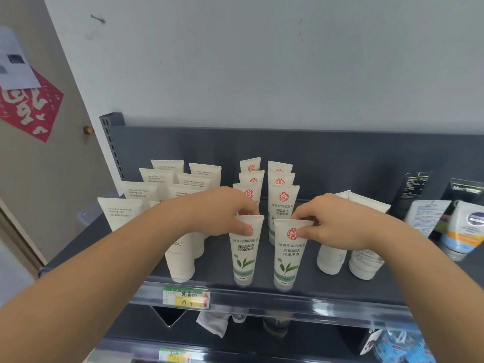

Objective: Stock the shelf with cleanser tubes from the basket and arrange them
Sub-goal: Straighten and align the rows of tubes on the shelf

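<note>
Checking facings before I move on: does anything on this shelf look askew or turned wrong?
The green-tea tubes stand upright in two straight rows. At the right, one white tube leans and seems to show its fine-print back outward.

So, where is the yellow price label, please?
In the head view, the price label is on the front rail, left of centre, just below-left of the left front leaf tube.

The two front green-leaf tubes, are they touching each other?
Apart. The head view shows dark shelf between the left front tube and the right front tube.
</note>
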The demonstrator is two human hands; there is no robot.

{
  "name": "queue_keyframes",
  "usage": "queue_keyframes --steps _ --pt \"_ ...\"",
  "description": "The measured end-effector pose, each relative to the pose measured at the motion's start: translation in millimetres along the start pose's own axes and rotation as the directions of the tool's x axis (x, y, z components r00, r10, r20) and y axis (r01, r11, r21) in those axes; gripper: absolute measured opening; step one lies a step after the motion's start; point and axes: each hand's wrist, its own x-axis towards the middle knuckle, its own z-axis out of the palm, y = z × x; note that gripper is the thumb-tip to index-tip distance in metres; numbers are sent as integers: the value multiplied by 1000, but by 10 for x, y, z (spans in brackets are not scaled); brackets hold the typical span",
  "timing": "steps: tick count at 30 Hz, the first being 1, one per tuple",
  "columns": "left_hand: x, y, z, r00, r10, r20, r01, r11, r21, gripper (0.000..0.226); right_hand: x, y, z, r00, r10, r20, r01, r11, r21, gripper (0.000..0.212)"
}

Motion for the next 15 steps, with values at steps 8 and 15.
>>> queue_keyframes --steps 8,15 --pt "3 10 -39 1000 4 14 -4 999 42 24 -19 -22 3 999 40 -7 -40 999 -30 26" --pt "17 10 -42 1000 2 24 -3 999 45 22 -4 -9 -21 999 34 -8 -34 999 5 19"
